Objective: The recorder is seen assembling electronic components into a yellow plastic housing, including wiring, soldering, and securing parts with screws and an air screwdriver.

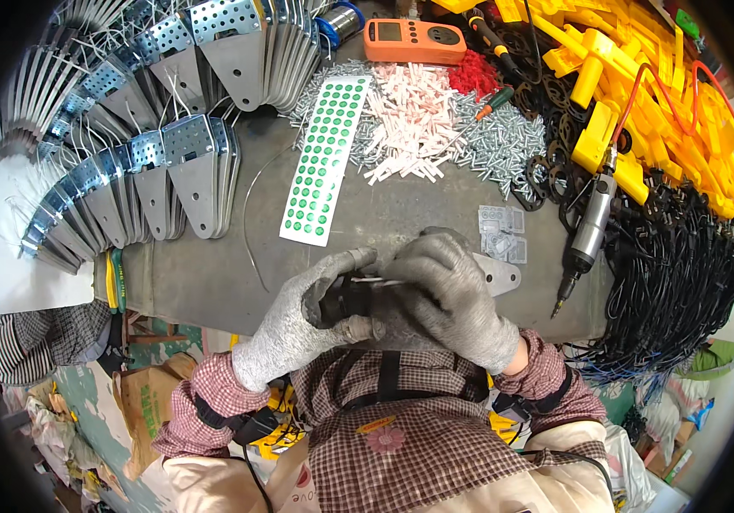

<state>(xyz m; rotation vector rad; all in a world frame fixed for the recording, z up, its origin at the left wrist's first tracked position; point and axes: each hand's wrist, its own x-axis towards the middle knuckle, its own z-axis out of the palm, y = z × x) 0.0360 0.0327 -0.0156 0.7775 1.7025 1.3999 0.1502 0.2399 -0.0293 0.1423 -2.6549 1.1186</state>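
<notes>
Grey work gloves cover both hands, which meet over the near edge of the bench. My left hand (320,303) is closed round a dark black part (346,301), its thumb below and its fingers above. Thin pale wires (370,280) run from that part toward my right hand (452,286). The fingers of my right hand are curled together and slightly blurred; what lies between them is hidden. Just right of that hand a grey metal plate with holes (500,275) shows, partly covered by the glove. Small clear plastic pieces (502,232) lie behind it.
Metal brackets with wires (187,171) stand in rows at left. A green-dot sticker sheet (324,162), pink sleeves (410,120), screws (504,145) and an orange meter (414,41) lie ahead. At right are a power screwdriver (591,222), yellow housings (632,77) and black cables (675,274).
</notes>
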